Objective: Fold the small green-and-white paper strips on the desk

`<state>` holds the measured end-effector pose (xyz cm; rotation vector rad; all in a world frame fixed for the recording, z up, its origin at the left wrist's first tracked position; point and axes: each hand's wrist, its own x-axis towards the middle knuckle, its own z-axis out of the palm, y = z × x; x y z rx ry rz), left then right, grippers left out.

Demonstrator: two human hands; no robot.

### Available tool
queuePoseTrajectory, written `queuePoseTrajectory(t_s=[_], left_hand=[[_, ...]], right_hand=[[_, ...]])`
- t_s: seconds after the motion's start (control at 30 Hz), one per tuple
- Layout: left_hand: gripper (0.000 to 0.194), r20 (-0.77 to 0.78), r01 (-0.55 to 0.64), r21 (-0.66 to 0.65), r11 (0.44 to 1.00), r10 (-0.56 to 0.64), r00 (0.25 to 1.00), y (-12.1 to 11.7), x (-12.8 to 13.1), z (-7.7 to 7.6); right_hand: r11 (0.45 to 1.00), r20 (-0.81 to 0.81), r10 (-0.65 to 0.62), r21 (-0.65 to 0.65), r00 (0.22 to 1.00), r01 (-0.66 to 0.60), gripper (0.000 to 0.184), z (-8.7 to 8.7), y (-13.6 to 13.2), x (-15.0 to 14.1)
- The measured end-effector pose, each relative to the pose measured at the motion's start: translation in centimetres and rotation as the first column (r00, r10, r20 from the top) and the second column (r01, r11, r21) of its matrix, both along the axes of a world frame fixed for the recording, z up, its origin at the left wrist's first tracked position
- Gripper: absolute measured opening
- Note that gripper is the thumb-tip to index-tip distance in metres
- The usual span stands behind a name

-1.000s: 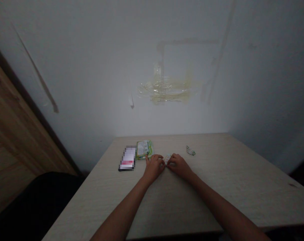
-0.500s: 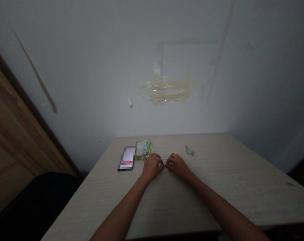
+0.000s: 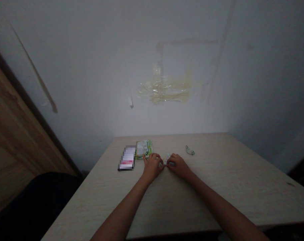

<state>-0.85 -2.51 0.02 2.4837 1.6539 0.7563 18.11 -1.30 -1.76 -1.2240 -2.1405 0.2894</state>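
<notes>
Both hands meet over the middle of the table, pinching the near edge of a small, light-coloured printed wrapper or slip of paper [image 3: 166, 159]; its exact kind is too small to make out. My left hand [image 3: 153, 165] has thumb and forefinger closed at its left side, the other fingers curled. On the right side, my right hand [image 3: 178, 165] pinches it the same way, partly covering it. Just behind my left hand lies a green and white printed packet [image 3: 143, 149]. The fingertips of the two hands nearly touch.
A phone with a blurred-out screen [image 3: 127, 158] lies left of the packet. A small crumpled green and white strip [image 3: 190, 150] is at the back right of the table [image 3: 217, 187]. Behind stands a wall with peeling tape [image 3: 167, 91]; a dark chair-like shape [image 3: 38, 201] is at left.
Hardly anything moves. The fingertips shift slightly at the near edge of the small printed piece; packet, phone and strip stay in place.
</notes>
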Motion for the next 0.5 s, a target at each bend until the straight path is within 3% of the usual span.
queuePoseTrajectory(t_s=[0.3, 0.5], left_hand=[[0.009, 0.027, -0.041, 0.0, 0.999, 0.041, 0.999, 0.4, -0.2, -0.5], [0.019, 0.019, -0.013, 0.081, 0.997, 0.011, 1.0, 0.1, -0.5, -0.5]], right_hand=[[0.985, -0.079, 0.174, -0.011, 0.982, -0.175, 0.019, 0.6, -0.1, 1.9], [0.992, -0.014, 0.121, 0.023, 0.993, -0.121, 0.023, 0.2, 0.2, 2.3]])
